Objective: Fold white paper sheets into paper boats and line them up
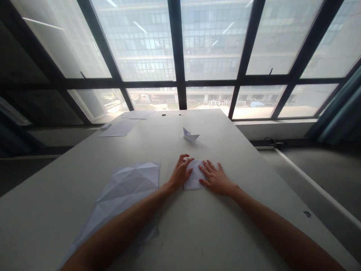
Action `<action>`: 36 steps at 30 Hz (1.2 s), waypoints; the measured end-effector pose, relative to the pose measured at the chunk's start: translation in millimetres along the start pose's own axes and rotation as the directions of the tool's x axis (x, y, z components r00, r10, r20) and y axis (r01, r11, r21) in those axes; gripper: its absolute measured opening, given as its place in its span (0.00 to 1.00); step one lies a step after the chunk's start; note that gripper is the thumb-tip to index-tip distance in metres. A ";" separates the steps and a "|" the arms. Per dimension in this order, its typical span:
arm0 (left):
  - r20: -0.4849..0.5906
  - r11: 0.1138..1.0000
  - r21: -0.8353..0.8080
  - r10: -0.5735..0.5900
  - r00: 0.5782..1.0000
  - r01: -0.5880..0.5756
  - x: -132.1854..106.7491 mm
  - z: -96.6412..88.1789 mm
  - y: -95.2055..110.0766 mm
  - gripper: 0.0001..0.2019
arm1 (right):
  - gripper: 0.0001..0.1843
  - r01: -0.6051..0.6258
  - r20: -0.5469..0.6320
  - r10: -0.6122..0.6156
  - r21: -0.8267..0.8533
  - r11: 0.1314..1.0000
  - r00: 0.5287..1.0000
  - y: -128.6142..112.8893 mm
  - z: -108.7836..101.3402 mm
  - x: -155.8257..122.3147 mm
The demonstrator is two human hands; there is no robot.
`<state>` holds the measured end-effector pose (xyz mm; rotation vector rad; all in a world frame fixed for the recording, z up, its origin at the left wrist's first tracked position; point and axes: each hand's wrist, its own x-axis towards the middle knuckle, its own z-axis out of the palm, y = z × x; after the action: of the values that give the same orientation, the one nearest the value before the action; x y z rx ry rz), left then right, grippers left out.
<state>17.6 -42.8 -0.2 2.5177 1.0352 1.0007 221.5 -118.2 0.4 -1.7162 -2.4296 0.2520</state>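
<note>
A small folded square of white paper [195, 180] lies flat on the white table in front of me. My left hand [181, 172] rests at its left edge, fingers curved and apart, with the thumb touching the paper. On the right side, my right hand [216, 178] lies flat over the paper's edge, its fingers spread. Beyond both hands stands a folded paper boat [191, 136]. Under and beside my left forearm is a large creased sheet of paper [126, 184], partly hidden by the arm.
Flat white sheets [121, 127] lie at the table's far left corner. Two small round holes, one a cable hole [163, 114], sit near the far edge. A small dark mark [307, 214] is near the right edge of the table [254, 180]. Large windows stand behind.
</note>
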 end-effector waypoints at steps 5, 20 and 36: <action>-0.140 0.966 -0.247 -0.112 0.984 0.075 1.5 -0.4 8.1 0.33 | 0.40 -0.016 -0.009 0.016 0.015 1.000 1.000 -0.4 0.1 0.3; 0.110 0.920 -0.355 -0.136 0.985 0.167 0.5 10.0 14.8 0.08 | 0.36 0.097 -0.240 -0.026 0.289 0.952 0.970 1.8 2.5 6.5; 0.278 0.956 0.252 0.076 0.957 -0.149 -5.5 -10.1 24.6 0.26 | 0.43 0.085 -0.349 0.409 0.838 0.540 0.843 33.0 3.0 19.6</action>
<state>21.0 -64.8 15.5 2.8614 1.0134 0.5514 244.6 -89.0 -9.3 -1.2929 -1.3403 0.7342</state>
